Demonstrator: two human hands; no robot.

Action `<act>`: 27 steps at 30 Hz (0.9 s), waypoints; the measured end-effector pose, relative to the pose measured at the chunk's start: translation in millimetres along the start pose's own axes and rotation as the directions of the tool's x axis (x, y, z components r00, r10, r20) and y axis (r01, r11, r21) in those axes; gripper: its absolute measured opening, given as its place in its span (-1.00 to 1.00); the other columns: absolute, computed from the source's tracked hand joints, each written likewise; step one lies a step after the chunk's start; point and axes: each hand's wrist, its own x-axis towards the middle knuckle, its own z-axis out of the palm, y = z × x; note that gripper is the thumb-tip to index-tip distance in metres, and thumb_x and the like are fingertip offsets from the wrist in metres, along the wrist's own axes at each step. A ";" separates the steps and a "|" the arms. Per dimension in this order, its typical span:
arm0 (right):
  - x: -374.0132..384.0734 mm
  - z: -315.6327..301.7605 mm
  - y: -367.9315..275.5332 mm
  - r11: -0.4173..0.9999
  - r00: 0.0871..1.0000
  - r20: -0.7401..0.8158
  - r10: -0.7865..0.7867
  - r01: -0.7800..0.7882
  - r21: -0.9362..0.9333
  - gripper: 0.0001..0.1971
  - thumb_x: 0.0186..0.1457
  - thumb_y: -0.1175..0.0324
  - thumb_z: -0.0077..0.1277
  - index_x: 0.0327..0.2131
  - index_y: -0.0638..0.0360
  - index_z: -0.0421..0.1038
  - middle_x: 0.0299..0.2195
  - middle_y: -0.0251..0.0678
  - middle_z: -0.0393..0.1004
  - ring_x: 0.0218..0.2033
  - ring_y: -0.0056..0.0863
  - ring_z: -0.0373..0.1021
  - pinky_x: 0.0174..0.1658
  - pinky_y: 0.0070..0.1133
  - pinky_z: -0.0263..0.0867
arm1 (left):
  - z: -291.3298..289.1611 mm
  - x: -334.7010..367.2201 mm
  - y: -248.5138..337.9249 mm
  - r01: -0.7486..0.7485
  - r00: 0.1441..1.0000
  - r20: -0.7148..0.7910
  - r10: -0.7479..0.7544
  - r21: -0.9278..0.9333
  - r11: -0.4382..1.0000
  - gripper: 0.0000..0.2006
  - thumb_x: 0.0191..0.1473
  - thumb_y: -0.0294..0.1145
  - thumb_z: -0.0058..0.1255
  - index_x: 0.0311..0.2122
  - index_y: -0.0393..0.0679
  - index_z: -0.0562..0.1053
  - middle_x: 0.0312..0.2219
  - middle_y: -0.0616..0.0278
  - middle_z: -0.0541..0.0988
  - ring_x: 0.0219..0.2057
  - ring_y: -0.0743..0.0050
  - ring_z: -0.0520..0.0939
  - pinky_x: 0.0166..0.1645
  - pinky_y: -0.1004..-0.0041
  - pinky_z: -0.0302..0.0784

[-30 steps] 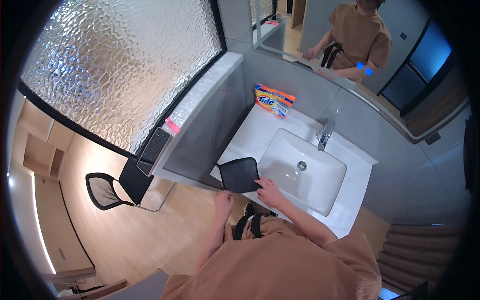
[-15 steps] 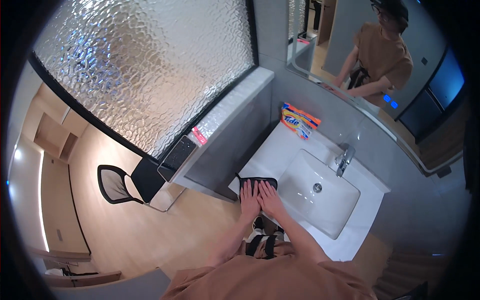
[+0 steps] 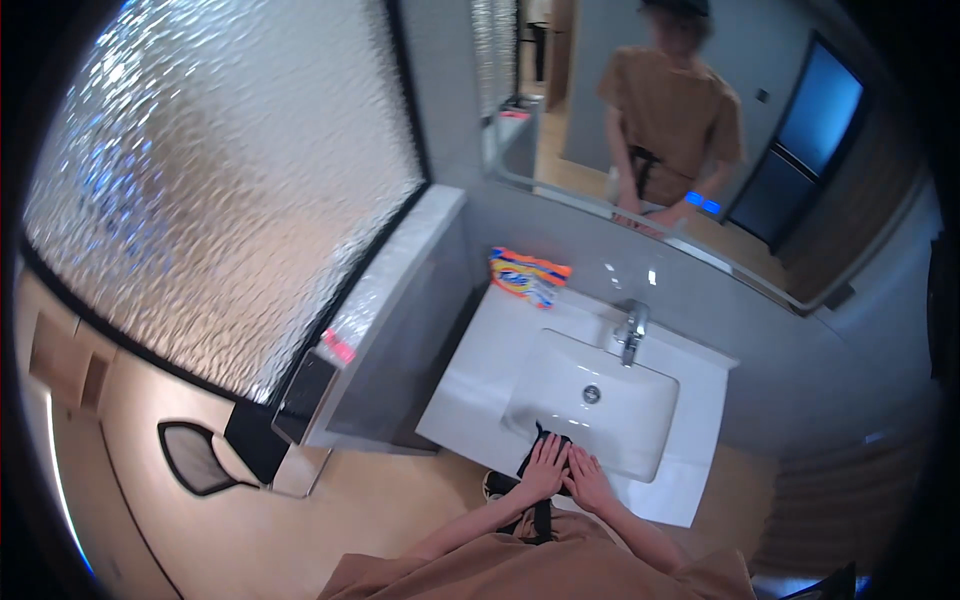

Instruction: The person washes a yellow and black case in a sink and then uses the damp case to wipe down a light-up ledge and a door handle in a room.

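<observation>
A small black pouch-like item (image 3: 530, 455) with a short loop lies at the front rim of the white sink basin (image 3: 640, 472). My left hand (image 3: 543, 474) rests on top of it, fingers stretched out flat. Beside it my right hand (image 3: 588, 483) lies flat with straight fingers, close against the left and over the item's right side. Both thumbs and the item's underside are hidden. At the back of the basin stands a chrome faucet (image 3: 636, 332).
An orange, blue and white package (image 3: 530, 277) stands at the back left of the white counter (image 3: 470, 385). A textured glass partition (image 3: 230, 200) rises at left, with a phone-like dark slab (image 3: 305, 392) on its ledge. A black chair (image 3: 200, 460) stands beyond. A mirror (image 3: 760, 150) hangs behind.
Both hands and the black pouch-like item have moved rightward, from the counter left of the basin to the basin's front rim. My view has turned to the right.
</observation>
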 end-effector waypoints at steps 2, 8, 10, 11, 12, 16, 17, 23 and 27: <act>-24.1 -5.8 8.9 0.998 0.999 -0.016 0.050 -0.050 -0.027 -0.28 0.26 0.09 -0.11 0.33 0.34 -0.05 0.35 -0.01 -0.01 0.39 -0.13 -0.06 0.37 -0.17 -0.12 | 8.3 8.2 8.7 -0.104 0.993 0.049 0.106 -0.039 0.994 -0.39 0.22 -0.08 -0.15 0.28 -0.21 0.20 0.23 -0.13 0.24 0.32 -0.08 0.14 0.38 -0.03 -0.08; -55.2 23.0 9.2 0.986 0.949 -0.273 0.155 -0.168 -0.023 -0.31 0.00 0.27 0.17 0.21 0.28 0.22 0.29 -0.05 0.15 0.30 -0.06 0.12 0.32 -0.13 0.03 | 3.2 24.9 19.3 -0.239 0.966 0.072 0.249 -0.123 0.963 -0.47 0.17 -0.12 -0.04 0.17 -0.20 0.31 0.04 -0.05 0.42 0.14 -0.03 0.36 0.31 -0.02 0.09; -57.5 22.7 7.5 0.976 0.941 -0.268 0.206 -0.217 -0.012 -0.34 0.00 0.27 0.17 0.18 0.28 0.25 0.27 -0.05 0.18 0.28 -0.06 0.14 0.31 -0.13 0.04 | 1.9 26.3 20.6 -0.256 0.961 0.062 0.269 -0.169 0.952 -0.47 0.16 -0.13 -0.02 0.16 -0.20 0.32 0.03 -0.04 0.42 0.13 -0.02 0.37 0.30 0.00 0.10; -55.3 20.4 4.1 0.969 0.938 -0.251 0.239 -0.248 -0.003 -0.37 -0.01 0.27 0.17 0.16 0.27 0.29 0.25 -0.05 0.21 0.26 -0.06 0.17 0.29 -0.14 0.06 | 0.5 25.0 17.1 -0.253 0.962 0.050 0.269 -0.209 0.945 -0.48 0.15 -0.14 -0.01 0.16 -0.20 0.32 0.03 -0.02 0.43 0.13 -0.01 0.37 0.30 0.02 0.11; -50.6 16.9 3.5 0.968 0.918 -0.327 0.224 -0.249 -0.037 -0.45 -0.02 0.27 0.18 0.07 0.25 0.37 0.14 -0.08 0.35 0.18 -0.12 0.26 0.22 -0.18 0.14 | -0.1 26.3 14.1 -0.247 0.962 0.044 0.269 -0.275 0.929 -0.49 0.14 -0.20 0.01 0.14 -0.21 0.33 0.04 0.00 0.42 0.14 0.00 0.37 0.31 0.05 0.11; -30.1 6.2 3.7 0.923 0.863 -0.344 0.370 -0.382 0.035 -0.50 -0.03 0.21 0.22 0.00 0.13 0.42 -0.07 -0.26 0.47 0.01 -0.24 0.35 0.03 -0.25 0.17 | -6.6 24.7 9.8 -0.224 0.962 0.063 0.265 -0.372 0.901 -0.51 0.11 -0.28 0.06 0.13 -0.23 0.34 0.08 0.00 0.41 0.17 0.00 0.35 0.34 0.08 0.10; -21.8 5.5 2.3 0.931 0.872 -0.338 0.355 -0.364 0.036 -0.50 -0.03 0.21 0.22 0.00 0.13 0.42 -0.07 -0.26 0.47 0.01 -0.24 0.35 0.03 -0.25 0.17 | -9.2 21.9 6.9 -0.209 0.967 0.061 0.247 -0.362 0.908 -0.51 0.11 -0.28 0.06 0.13 -0.23 0.34 0.08 0.00 0.41 0.17 0.00 0.35 0.34 0.08 0.10; 16.6 -1.2 6.4 0.945 0.932 -0.165 0.323 -0.309 0.104 -0.53 -0.12 0.13 0.30 -0.12 0.07 0.50 -0.17 -0.28 0.47 -0.09 -0.24 0.34 0.00 -0.25 0.15 | -45.9 -10.7 2.3 0.007 0.999 0.046 0.007 -0.284 0.959 -0.52 0.05 -0.42 0.05 0.13 -0.20 0.36 0.16 0.05 0.38 0.23 0.06 0.32 0.32 0.13 0.16; 51.9 9.8 -1.1 1.000 0.995 0.104 0.007 -0.006 -0.015 -0.68 -0.16 0.13 0.32 -0.33 0.03 0.52 -0.33 -0.26 0.51 -0.17 -0.21 0.40 -0.06 -0.29 0.20 | -58.1 -46.6 -3.3 0.206 0.979 0.026 -0.205 -0.094 0.974 -0.68 -0.11 -0.50 0.09 -0.15 -0.17 0.47 0.11 0.11 0.43 0.18 0.13 0.40 0.17 0.20 0.34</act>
